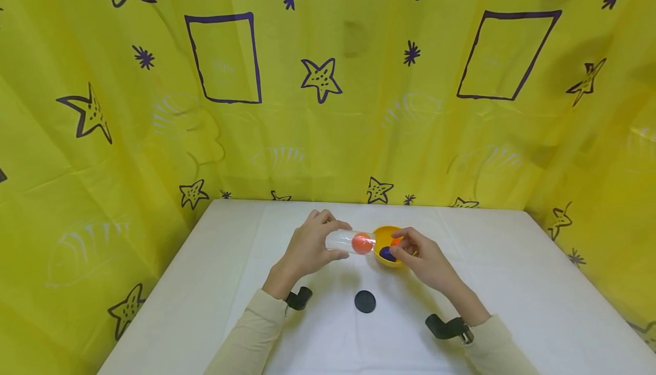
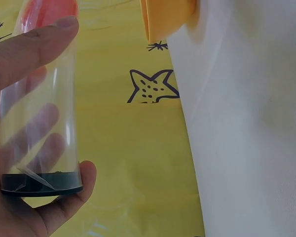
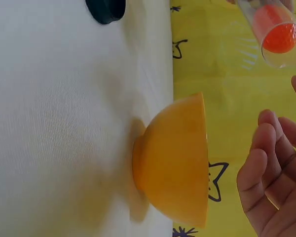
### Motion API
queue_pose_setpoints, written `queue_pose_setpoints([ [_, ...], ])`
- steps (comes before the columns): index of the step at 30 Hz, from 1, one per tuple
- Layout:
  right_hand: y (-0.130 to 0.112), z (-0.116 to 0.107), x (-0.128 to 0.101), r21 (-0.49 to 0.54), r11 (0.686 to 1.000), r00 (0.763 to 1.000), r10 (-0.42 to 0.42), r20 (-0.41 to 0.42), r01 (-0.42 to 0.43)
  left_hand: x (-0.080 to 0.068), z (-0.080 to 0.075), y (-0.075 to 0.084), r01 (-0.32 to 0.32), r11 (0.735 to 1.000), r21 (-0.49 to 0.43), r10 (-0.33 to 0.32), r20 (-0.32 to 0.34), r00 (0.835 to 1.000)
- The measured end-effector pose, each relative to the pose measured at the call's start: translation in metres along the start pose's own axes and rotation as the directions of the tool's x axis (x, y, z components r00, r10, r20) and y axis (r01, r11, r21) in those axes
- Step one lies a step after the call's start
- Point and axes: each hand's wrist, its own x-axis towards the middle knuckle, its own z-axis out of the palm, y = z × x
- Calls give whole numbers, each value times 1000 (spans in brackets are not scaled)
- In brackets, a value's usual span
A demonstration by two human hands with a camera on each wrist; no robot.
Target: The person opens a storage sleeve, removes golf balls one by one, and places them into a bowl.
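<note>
My left hand (image 1: 310,244) grips a clear plastic tube (image 2: 39,118), its fingers and thumb wrapped around the wall. A dark cap (image 2: 42,183) closes the tube's near end. Inside, close to the open end, sits a red-orange ball (image 3: 280,37). The tube is tipped sideways, its mouth by a yellow bowl (image 3: 172,158). Over the bowl hovers my right hand (image 1: 422,258), fingers loosely bent and nothing between them in the right wrist view. A dark blue ball (image 1: 387,254) and an orange ball (image 1: 396,242) show in the bowl, partly hidden by that hand.
A round black lid (image 1: 365,301) lies on the white tabletop (image 1: 328,335), nearer to me than the bowl. Yellow curtains (image 1: 328,130) with drawn starfish hang behind and along both sides of the table. Black wrist mounts (image 1: 445,327) project inward from both sleeves.
</note>
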Motion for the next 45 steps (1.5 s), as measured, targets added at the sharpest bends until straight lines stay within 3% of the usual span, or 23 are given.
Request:
queue_pose_setpoints([
  [7, 0, 11, 0, 40, 994, 991, -109, 83, 106, -1, 0, 0, -31, 999, 7, 31, -14, 999],
  [12, -1, 15, -1, 69, 986, 984, -160, 84, 155, -1, 0, 2, -41, 999, 6, 41, -13, 999],
  [22, -3, 22, -2, 108, 992, 990, -77, 115, 65, -2, 0, 1, -43, 999, 34, 43, -7, 999],
  [36, 2, 19, -3, 49, 996, 995, -79, 67, 76, -1, -2, 0, -27, 1000, 1, 27, -32, 999],
  [45, 6, 13, -1, 17, 992, 992, -129, -1, 129, -1, -2, -2, -21, 1000, 2, 21, -39, 999],
])
